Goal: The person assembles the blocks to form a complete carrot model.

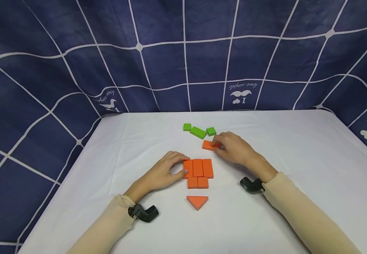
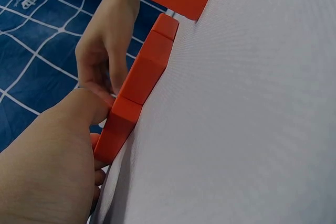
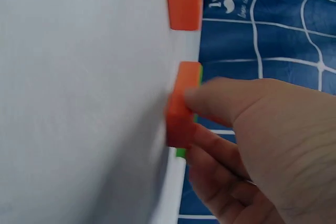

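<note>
Three upright orange rectangular blocks [image 1: 197, 168] lie side by side on the white cloth, with two smaller orange blocks [image 1: 198, 182] touching their near ends. My left hand [image 1: 166, 171] holds the leftmost rectangular block, its thumb on the near part and a fingertip at the far end. Beyond this group, my right hand [image 1: 234, 150] pinches a separate orange block [image 1: 207, 145] between thumb and fingers. The right wrist view shows that block [image 3: 181, 114] tilted close to the cloth; whether it touches is unclear. An orange triangular block [image 1: 197, 201] lies apart, nearest me.
Behind the right hand's block lie a long green block [image 1: 198, 132], a small green block [image 1: 187, 127] and another small green block [image 1: 211, 131]. A white cloth [image 1: 285, 141] covers the table. A dark blue curtain with white lines [image 1: 158, 67] hangs at the back and sides.
</note>
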`<state>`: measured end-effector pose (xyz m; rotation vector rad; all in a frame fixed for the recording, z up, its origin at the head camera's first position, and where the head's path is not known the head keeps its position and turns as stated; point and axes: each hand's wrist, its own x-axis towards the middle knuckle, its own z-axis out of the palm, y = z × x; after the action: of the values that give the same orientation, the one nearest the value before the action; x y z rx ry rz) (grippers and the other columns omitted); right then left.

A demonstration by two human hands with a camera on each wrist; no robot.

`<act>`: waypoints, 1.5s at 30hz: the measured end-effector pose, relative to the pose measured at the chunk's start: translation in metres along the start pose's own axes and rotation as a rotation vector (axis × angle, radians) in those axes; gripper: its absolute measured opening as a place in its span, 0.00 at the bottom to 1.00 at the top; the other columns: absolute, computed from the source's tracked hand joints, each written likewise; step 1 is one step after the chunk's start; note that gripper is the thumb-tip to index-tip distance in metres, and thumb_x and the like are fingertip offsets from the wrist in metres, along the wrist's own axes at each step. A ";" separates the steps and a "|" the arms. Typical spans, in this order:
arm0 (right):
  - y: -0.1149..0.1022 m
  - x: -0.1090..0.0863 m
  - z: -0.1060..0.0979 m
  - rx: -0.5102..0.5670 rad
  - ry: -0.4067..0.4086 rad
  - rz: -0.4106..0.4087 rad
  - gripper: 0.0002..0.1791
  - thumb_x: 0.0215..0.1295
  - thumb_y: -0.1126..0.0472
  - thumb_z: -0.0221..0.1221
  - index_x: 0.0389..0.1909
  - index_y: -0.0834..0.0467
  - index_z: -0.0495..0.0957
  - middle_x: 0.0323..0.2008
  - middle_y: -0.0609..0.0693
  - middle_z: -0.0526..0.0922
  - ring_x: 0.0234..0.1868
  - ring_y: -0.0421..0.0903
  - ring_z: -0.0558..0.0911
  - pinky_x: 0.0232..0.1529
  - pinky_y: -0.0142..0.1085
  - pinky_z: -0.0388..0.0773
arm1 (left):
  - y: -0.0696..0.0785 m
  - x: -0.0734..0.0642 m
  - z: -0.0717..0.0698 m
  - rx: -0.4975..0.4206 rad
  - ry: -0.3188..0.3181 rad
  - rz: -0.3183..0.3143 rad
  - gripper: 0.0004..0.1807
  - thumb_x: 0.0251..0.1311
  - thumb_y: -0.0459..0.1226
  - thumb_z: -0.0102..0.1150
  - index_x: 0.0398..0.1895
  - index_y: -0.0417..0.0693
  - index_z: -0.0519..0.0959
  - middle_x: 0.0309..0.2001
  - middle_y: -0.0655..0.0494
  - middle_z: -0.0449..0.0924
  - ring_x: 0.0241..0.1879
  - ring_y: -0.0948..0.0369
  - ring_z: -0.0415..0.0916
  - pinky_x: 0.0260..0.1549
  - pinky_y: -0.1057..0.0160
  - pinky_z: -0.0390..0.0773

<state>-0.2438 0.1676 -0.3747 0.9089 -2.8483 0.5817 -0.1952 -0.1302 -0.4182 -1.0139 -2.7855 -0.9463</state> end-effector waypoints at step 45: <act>-0.074 -0.028 -0.014 0.299 -0.511 -0.346 0.06 0.63 0.58 0.71 0.39 0.47 0.85 0.34 0.34 0.80 0.35 0.37 0.78 0.38 0.28 0.77 | 0.002 0.001 -0.003 -0.034 -0.011 -0.007 0.21 0.69 0.48 0.62 0.64 0.59 0.78 0.61 0.67 0.77 0.65 0.65 0.68 0.69 0.54 0.71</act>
<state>-0.1785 0.1327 -0.3436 1.7876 -2.9418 0.8463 -0.1947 -0.1299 -0.4147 -1.0168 -2.7933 -0.9961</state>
